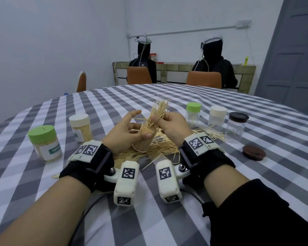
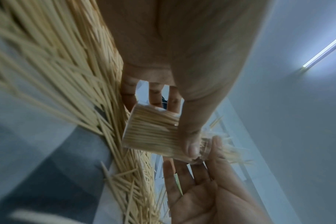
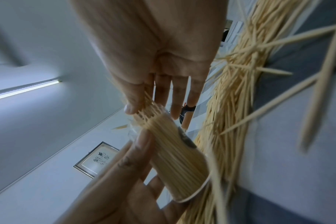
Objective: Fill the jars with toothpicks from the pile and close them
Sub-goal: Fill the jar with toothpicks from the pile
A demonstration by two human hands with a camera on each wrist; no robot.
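Note:
A clear jar [image 1: 144, 141] packed with toothpicks tilts over the toothpick pile [image 1: 160, 150] at the table's middle. My left hand [image 1: 132, 129] grips it, thumb across its side and fingers behind. My right hand [image 1: 161, 119] pinches a splayed bundle of toothpicks [image 1: 159, 109] that sticks out of the jar's mouth. The left wrist view shows the jar [image 2: 152, 133] under my left thumb [image 2: 192, 145], with the pile [image 2: 58, 75] beside it. In the right wrist view my right thumb [image 3: 131, 106] and fingers hold toothpick ends above the jar [image 3: 178, 163].
Two full capped jars, green-lidded [image 1: 44, 144] and cream-lidded [image 1: 81, 128], stand at the left. At the right stand a green-lidded jar [image 1: 193, 114], a cream-lidded jar [image 1: 217, 119] and a brown-lidded jar [image 1: 237, 126]. A loose brown lid [image 1: 254, 152] lies near them. Two people sit beyond the table.

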